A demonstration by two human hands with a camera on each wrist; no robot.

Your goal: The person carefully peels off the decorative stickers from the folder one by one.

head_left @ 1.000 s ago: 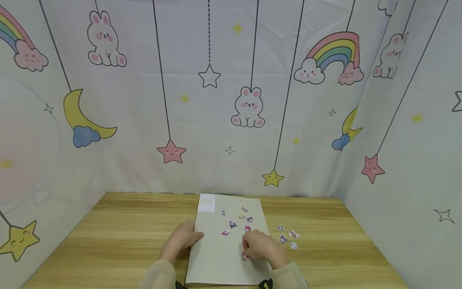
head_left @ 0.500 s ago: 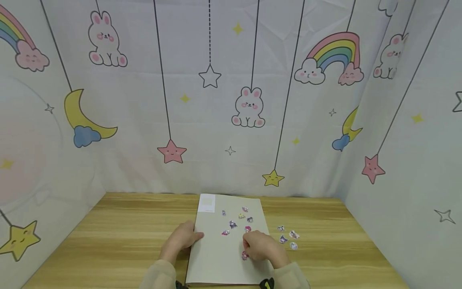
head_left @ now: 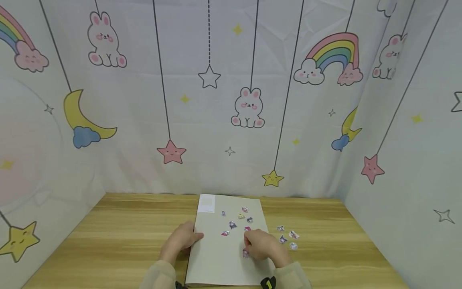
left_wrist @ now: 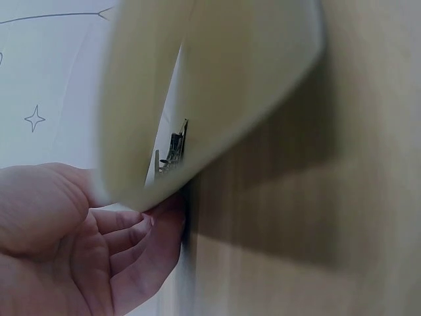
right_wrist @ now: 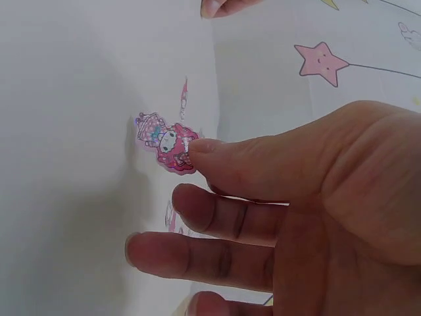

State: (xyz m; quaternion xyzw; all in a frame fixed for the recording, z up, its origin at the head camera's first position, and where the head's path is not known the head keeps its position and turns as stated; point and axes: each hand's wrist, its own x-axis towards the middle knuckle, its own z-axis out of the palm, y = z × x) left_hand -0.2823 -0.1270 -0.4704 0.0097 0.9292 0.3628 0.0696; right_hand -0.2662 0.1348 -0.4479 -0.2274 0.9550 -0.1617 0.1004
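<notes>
1. Here's the pink character sticker (right_wrist: 169, 142) above the near half of the cream file folder (head_left: 216, 263); its long axis slants in the right wrist view, free end pointing up-left.
2. The right hand (head_left: 260, 244) pinches its other end, remaining fingers spread.
3. Well apart, the left hand (head_left: 183, 236) grips the folder's left edge, thumb on top.
4. Inside the folder, a dark metal clip (left_wrist: 172, 150).
5. Four loose stickers (head_left: 283, 239) lie right, on the wood-grain table (head_left: 126, 233).
6. Seven small stickers (head_left: 232, 224) dot the folder's farther half.
</notes>
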